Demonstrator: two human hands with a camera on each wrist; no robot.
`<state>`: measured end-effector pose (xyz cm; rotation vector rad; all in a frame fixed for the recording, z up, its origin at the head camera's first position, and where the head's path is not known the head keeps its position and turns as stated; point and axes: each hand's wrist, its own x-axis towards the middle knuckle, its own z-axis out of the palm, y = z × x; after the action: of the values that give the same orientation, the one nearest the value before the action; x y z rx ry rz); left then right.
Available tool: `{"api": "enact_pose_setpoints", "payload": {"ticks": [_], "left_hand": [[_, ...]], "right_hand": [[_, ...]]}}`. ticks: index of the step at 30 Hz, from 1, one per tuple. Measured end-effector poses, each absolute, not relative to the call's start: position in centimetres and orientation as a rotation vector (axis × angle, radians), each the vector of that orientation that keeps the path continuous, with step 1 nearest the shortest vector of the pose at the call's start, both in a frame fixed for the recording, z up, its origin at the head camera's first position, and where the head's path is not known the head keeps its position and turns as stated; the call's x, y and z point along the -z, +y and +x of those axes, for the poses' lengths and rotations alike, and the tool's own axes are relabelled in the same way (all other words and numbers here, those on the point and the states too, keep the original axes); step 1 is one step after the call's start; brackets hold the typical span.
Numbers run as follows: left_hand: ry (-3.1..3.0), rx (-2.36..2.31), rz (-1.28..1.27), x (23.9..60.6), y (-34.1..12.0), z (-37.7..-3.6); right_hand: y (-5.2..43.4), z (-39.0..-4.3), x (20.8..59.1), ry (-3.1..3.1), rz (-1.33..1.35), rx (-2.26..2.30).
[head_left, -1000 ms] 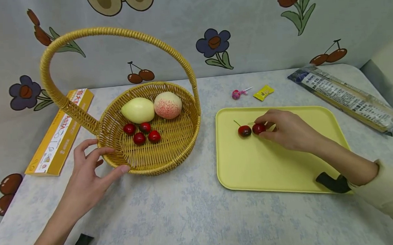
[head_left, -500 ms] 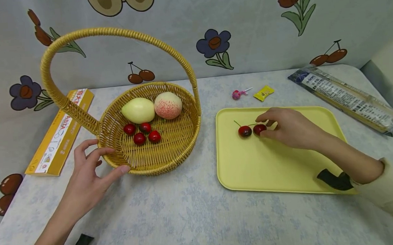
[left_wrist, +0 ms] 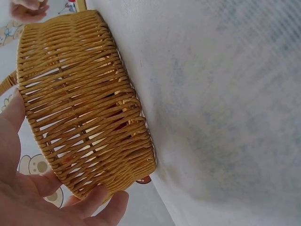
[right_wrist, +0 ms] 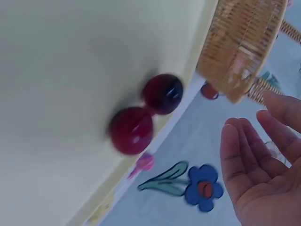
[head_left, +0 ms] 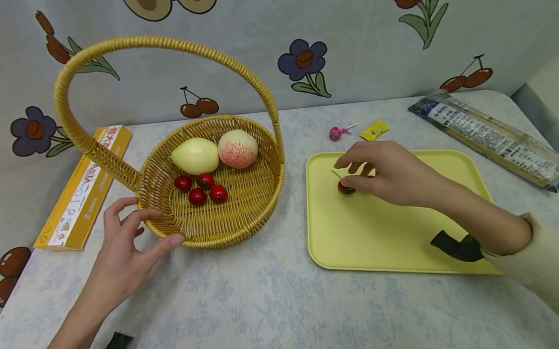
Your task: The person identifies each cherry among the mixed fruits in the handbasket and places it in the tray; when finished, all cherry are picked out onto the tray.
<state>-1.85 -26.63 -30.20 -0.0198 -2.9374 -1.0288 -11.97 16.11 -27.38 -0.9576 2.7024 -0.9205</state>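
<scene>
Left hand (head_left: 123,249) is resting on the table (head_left: 266,300), fingers spread and relaxed, thumb and fingertips touching the near rim of the wicker basket (head_left: 244,217) just ahead of it, gripping nothing. Right hand (head_left: 382,172) is hovering over the yellow tray (head_left: 381,243), fingers loosely apart and holding nothing, with the two cherries (right_wrist: 146,113) lying together on the tray right under its fingertips. Beyond the left hand, inside the basket, four more cherries (head_left: 200,188) are sitting in front of a pale green fruit (head_left: 195,156) and a peach (head_left: 238,148).

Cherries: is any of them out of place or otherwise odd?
Two cherries lie on the yellow tray under the right hand, apart from the four in the basket. Nothing looks spilled or damaged. The left hand touches the basket's rim.
</scene>
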Motion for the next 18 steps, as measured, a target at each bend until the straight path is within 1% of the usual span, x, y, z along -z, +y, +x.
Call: {"api": "enact_pose_setpoints", "payload": {"ticks": [12, 18], "left_hand": [[-2.945, 1.033, -0.020, 30.2, -26.8, -1.9], [-2.980, 0.992, 0.002, 30.0, -26.8, -2.0]], "right_hand": [[7.7, -11.9, 26.6, 2.603, -1.412, 0.917], [3.9, -12.2, 26.6, 2.525, -1.505, 0.875]]}}
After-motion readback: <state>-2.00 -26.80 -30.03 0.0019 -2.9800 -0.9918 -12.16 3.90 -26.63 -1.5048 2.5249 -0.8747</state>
